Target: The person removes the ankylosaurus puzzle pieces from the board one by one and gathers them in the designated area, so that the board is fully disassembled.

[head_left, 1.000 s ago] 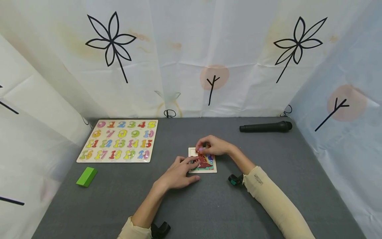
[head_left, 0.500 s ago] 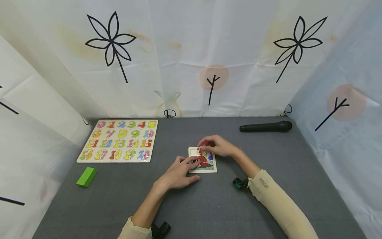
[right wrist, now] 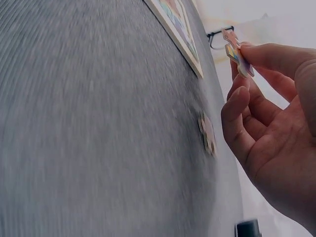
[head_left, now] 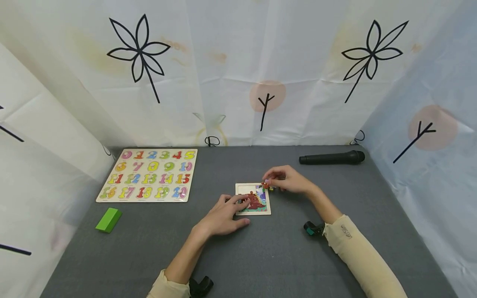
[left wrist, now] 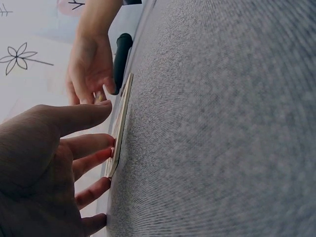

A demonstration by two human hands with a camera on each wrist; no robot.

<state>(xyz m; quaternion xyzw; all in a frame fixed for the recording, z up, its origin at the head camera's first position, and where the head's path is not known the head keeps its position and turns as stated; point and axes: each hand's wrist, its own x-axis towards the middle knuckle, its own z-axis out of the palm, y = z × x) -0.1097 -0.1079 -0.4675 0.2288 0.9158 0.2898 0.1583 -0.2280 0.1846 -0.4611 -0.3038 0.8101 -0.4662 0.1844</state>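
A small framed jigsaw puzzle (head_left: 244,189) with a red dinosaur picture lies at the middle of the table. Its upper left part shows bare board. My left hand (head_left: 220,218) rests on its left side, fingers stretched and fingertips touching it; they cover part of the picture. Over the puzzle's upper right corner, my right hand (head_left: 288,179) pinches a puzzle piece (right wrist: 240,58) between thumb and fingers, raised off the board. In the right wrist view, a loose puzzle piece (right wrist: 207,133) lies on the table beneath that hand.
At the back left lies a number board (head_left: 149,186) with colourful numerals, and a green block (head_left: 108,220) sits in front of it. A black microphone (head_left: 331,158) lies at the back right. Printed white cloth (head_left: 231,62) hangs behind and at both sides.
My right hand has lifted the puzzle piece off the puzzle's upper part and carried it right, uncovering more bare board. My left hand has stayed in place.
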